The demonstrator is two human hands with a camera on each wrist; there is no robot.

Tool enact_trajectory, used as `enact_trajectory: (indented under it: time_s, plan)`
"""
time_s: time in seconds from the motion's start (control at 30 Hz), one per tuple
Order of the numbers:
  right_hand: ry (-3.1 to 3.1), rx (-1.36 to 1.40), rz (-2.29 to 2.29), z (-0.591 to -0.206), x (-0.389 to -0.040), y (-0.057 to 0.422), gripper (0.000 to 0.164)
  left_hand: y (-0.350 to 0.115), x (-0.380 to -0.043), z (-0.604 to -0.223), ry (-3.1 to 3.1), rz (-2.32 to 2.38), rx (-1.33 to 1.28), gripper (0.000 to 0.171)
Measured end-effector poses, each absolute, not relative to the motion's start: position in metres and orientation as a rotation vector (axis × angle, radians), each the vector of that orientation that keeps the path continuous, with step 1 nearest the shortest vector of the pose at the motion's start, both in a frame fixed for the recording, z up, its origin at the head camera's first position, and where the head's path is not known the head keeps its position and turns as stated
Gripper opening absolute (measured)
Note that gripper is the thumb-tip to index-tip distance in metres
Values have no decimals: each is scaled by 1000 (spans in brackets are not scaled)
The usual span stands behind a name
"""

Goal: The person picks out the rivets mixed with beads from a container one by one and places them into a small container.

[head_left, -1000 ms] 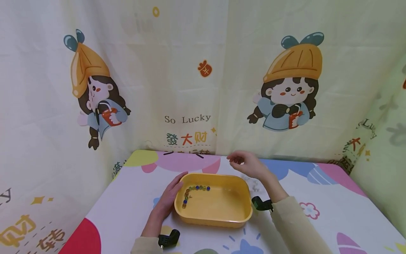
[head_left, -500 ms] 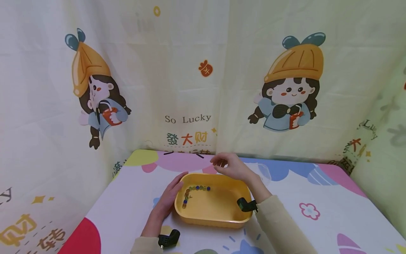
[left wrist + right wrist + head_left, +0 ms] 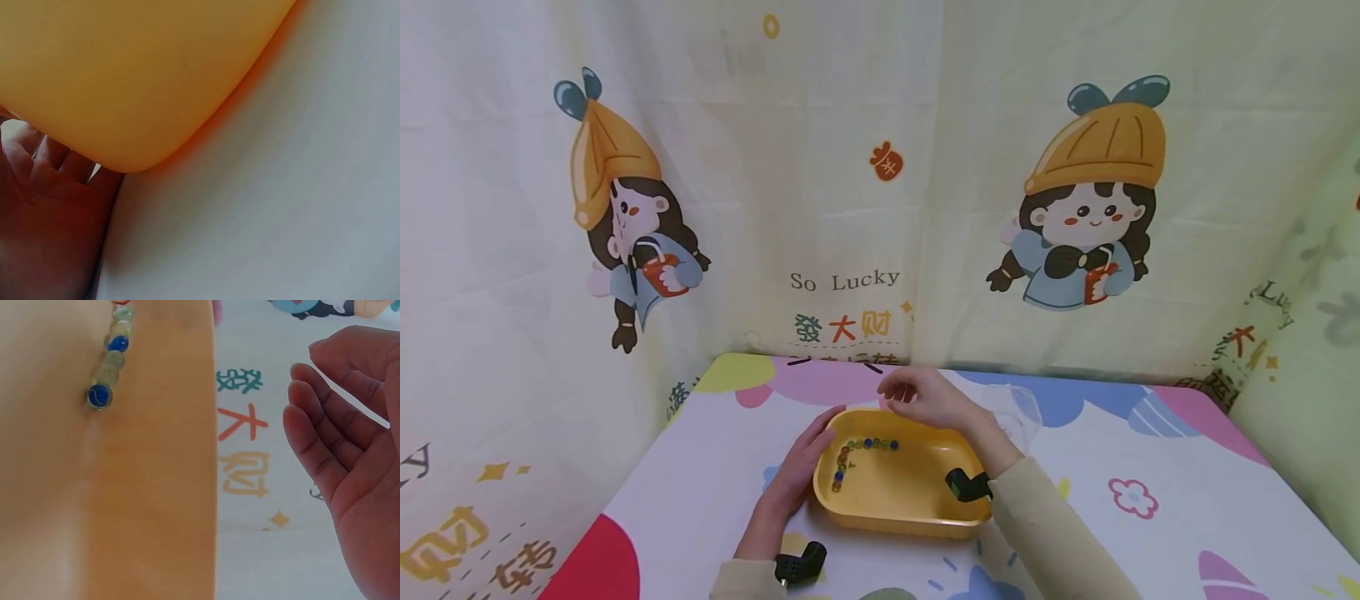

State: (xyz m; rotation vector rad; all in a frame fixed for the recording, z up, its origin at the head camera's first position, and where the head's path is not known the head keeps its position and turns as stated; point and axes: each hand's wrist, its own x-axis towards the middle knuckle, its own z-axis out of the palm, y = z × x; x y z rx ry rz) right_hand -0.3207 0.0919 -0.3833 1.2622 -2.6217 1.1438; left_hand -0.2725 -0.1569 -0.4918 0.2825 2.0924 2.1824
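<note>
In the head view a yellow plastic tray (image 3: 917, 483) stands on the table. Glass marbles (image 3: 839, 467) in blue, amber and green line its left side and part of its far side, making a corner. My left hand (image 3: 801, 458) lies along the tray's left outer wall, its fingers fairly straight; in the left wrist view, the tray partly hides the fingers. My right hand (image 3: 928, 396) hovers above the far rim with loosely bent fingers. The right wrist view shows nothing between these fingers (image 3: 312, 434), beside a row of marbles (image 3: 100, 395).
A clear plastic bag or sheet (image 3: 1021, 412) lies behind the right forearm, partly hidden. Dark wrist cameras (image 3: 801, 564) sit on both arms. A printed curtain (image 3: 955, 208) closes off the table's (image 3: 1075, 467) back edge.
My right hand has moved left from beyond the tray's far right corner to above its far rim. The clear plastic has come into fuller view. My left hand and the marbles stay put.
</note>
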Motion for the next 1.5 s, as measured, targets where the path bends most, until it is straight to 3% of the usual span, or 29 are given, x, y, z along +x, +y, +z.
enact_trajectory:
  time_s: [1.5]
  plan:
    - [-2704,1498,994,-421,-325,69,23,-157,-274,-489,2072,2174,263,49]
